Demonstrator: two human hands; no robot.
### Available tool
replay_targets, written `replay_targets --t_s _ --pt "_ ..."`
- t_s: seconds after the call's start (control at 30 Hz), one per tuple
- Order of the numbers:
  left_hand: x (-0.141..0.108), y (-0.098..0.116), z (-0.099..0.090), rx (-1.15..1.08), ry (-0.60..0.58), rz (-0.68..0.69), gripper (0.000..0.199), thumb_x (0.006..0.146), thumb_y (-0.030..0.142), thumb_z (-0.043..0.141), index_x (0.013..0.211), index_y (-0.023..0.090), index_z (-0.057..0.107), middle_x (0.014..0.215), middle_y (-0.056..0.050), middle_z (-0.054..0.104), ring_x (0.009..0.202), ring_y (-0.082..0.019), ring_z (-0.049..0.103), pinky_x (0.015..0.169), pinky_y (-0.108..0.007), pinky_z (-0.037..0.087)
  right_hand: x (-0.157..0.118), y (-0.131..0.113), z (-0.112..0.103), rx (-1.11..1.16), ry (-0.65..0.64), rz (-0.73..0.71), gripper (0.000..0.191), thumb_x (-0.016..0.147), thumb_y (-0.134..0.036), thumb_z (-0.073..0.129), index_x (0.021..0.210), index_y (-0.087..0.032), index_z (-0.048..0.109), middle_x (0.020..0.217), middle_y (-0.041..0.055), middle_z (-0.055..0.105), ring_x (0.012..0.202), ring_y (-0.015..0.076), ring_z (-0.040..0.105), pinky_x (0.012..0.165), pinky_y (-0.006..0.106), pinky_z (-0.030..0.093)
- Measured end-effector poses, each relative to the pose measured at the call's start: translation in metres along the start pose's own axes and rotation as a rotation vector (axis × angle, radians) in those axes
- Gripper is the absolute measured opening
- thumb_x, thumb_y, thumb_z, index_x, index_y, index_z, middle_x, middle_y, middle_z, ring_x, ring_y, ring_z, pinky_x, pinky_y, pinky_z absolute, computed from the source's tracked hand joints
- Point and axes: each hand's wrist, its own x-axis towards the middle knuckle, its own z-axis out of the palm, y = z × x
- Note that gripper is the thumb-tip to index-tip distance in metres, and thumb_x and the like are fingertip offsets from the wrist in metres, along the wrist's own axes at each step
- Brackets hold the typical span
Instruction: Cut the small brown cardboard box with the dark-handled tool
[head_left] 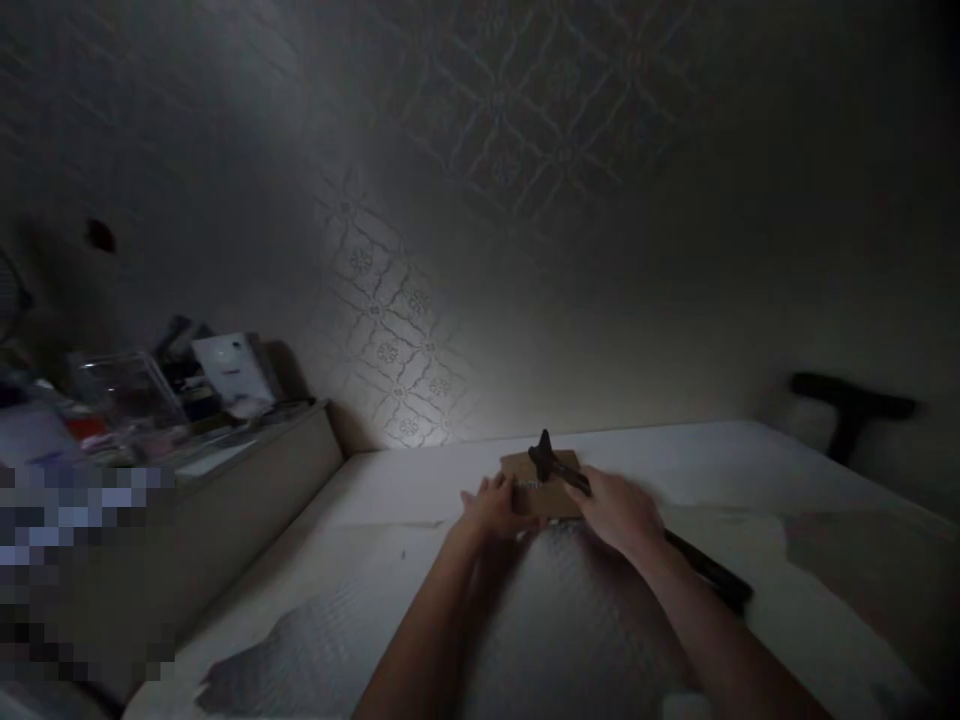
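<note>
A flat brown board (559, 505), which could be wood or cardboard, lies on the white surface before me, with a row of small pale marks across it. My left hand (491, 508) holds it at the left edge, thumb along the front side and fingers toward the back. My right hand (619, 508) is closed around the handle of a dark hammer (543, 456). The hammer's head is over the board, and I cannot tell if it touches. Its black handle extends back to the right, partly hidden by my right forearm.
On the left, a cabinet (262, 460) carries a white box (234, 370), a clear plastic container (127, 385) and other clutter. A patterned wall (390, 350) rises behind the white surface (420, 470). A dark T-shaped object (851, 405) stands at the right. Greyish sheet material (292, 650) lies in front.
</note>
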Motion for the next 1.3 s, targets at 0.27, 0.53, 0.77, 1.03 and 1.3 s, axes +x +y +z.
replay_targets --t_s 0.27,0.53,0.77,1.03,1.3 --pt "-0.0008 0.0017 -0.0010 0.019 -0.006 -0.014 0.097 0.070 0.070 0.052 0.147 0.023 0.020 0.154 -0.013 0.020 0.139 -0.038 0.020 0.105 -0.065 0.021 -0.0008 -0.0003 0.0010 -0.002 0.011 0.004 0.035 0.092 -0.041 0.037 0.110 -0.021 0.059 0.096 0.0119 0.070 0.092 0.0263 0.065 0.069 0.032 0.042" --pt "-0.0007 0.0007 -0.0002 -0.004 0.002 -0.003 0.097 0.069 0.071 0.052 0.147 0.023 0.022 0.154 -0.014 0.021 0.139 -0.037 0.021 0.105 -0.066 0.021 0.0006 0.0003 0.0020 -0.014 0.008 0.001 0.036 0.093 -0.042 0.036 0.109 -0.021 0.059 0.098 0.0124 0.069 0.092 0.0260 0.065 0.070 0.032 0.042" --pt "0.0002 -0.0003 0.0006 0.024 -0.004 0.004 0.096 0.070 0.070 0.052 0.147 0.023 0.020 0.154 -0.013 0.021 0.139 -0.037 0.020 0.105 -0.063 0.024 0.0000 -0.0004 0.0012 -0.006 0.004 0.003 0.037 0.093 -0.042 0.035 0.111 -0.021 0.059 0.098 0.0124 0.069 0.091 0.0262 0.065 0.070 0.033 0.042" --pt "-0.0011 -0.0008 0.0005 -0.001 -0.005 0.003 0.098 0.069 0.072 0.051 0.148 0.024 0.020 0.155 -0.013 0.018 0.140 -0.038 0.017 0.106 -0.064 0.020 -0.0008 -0.0004 0.0002 -0.004 -0.008 -0.002 0.036 0.093 -0.041 0.036 0.111 -0.021 0.059 0.098 0.0118 0.069 0.092 0.0254 0.065 0.069 0.032 0.042" --pt "-0.0015 0.0003 0.0009 0.017 0.016 0.014 0.096 0.070 0.071 0.051 0.147 0.022 0.021 0.154 -0.013 0.021 0.138 -0.040 0.021 0.105 -0.064 0.023 -0.0011 -0.0014 -0.0010 -0.008 0.001 0.014 0.036 0.093 -0.042 0.035 0.110 -0.021 0.059 0.097 0.0125 0.069 0.091 0.0269 0.065 0.069 0.033 0.043"
